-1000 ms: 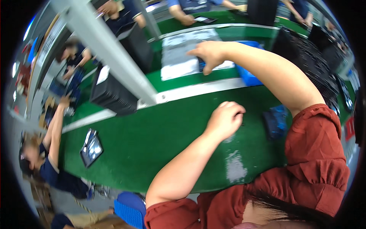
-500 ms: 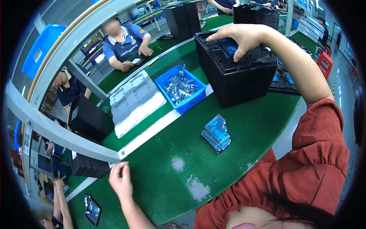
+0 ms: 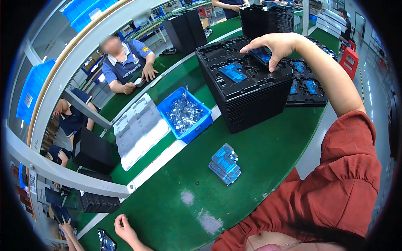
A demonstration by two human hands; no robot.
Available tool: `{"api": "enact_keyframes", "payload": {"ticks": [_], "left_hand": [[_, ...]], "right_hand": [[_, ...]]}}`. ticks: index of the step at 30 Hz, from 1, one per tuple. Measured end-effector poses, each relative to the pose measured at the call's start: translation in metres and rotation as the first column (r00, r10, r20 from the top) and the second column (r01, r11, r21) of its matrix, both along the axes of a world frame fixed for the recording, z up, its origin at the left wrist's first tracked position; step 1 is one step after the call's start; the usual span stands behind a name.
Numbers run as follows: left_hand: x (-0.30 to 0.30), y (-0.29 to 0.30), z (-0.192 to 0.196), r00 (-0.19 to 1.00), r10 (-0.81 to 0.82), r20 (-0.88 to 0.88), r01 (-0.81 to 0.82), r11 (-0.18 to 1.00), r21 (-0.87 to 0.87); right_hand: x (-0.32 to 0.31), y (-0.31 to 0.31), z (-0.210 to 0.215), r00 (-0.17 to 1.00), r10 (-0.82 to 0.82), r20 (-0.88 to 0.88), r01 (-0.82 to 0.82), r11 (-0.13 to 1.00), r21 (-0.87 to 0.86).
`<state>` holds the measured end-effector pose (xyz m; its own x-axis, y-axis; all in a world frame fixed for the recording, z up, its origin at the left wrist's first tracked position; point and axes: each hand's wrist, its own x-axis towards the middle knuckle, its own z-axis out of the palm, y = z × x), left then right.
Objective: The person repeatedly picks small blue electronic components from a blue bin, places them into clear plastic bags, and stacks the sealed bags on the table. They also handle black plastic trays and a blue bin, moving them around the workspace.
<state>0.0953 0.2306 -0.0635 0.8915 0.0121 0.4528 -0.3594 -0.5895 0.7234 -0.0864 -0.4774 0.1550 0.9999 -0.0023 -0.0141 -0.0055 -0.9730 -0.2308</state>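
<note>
At the upper right, my right hand (image 3: 278,48) reaches over the top of a tall stack of black plastic trays (image 3: 251,109). Its thumb and fingers span a flat, battery-like piece (image 3: 262,54) with a blue face, partly hidden by the hand. Another such blue piece (image 3: 233,72) lies in the top tray, left of that hand. A small pile of the same flat pieces (image 3: 225,164) rests on the green table. My left hand (image 3: 124,229) is low at the left, its fingers curled in, with nothing visible in them.
A blue bin (image 3: 197,133) of small clear and metallic parts stands left of the stack, beside a pale moulded tray (image 3: 140,136). Another tray (image 3: 307,100) with blue pieces lies right of it. A metal frame post (image 3: 83,180) crosses the left. Co-workers sit across the table.
My right hand has shifted right across the top tray, uncovering a blue piece lying there. My left hand has dropped lower. The whole view has shifted slightly.
</note>
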Motion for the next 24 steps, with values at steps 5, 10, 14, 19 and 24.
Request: {"api": "enact_keyframes", "payload": {"ticks": [5,10,14,19,24], "left_hand": [[0.02,0.078,-0.007,0.996,0.094,0.004,-0.094,0.996,0.008],[0.004,0.141,0.009,0.937,0.169,0.307,-0.315,0.792,0.523],[-0.032,0.132,0.046,0.843,0.465,0.272,-0.525,0.82,0.226],[-0.028,0.178,0.032,0.824,0.461,0.33,-0.555,0.776,0.301],[-0.013,0.176,0.018,0.82,0.496,0.286,-0.568,0.768,0.297]], "right_hand": [[0.001,-0.017,0.007,0.998,-0.036,0.046,0.033,0.996,0.079],[0.007,-0.019,0.01,0.995,-0.032,-0.098,0.026,0.997,-0.067],[-0.006,-0.015,0.001,0.988,0.087,-0.125,-0.1,0.99,-0.098],[-0.01,-0.008,-0.004,0.996,0.076,-0.05,-0.084,0.981,-0.175],[-0.008,0.002,0.002,0.978,-0.151,-0.145,0.121,0.973,-0.196]]}}
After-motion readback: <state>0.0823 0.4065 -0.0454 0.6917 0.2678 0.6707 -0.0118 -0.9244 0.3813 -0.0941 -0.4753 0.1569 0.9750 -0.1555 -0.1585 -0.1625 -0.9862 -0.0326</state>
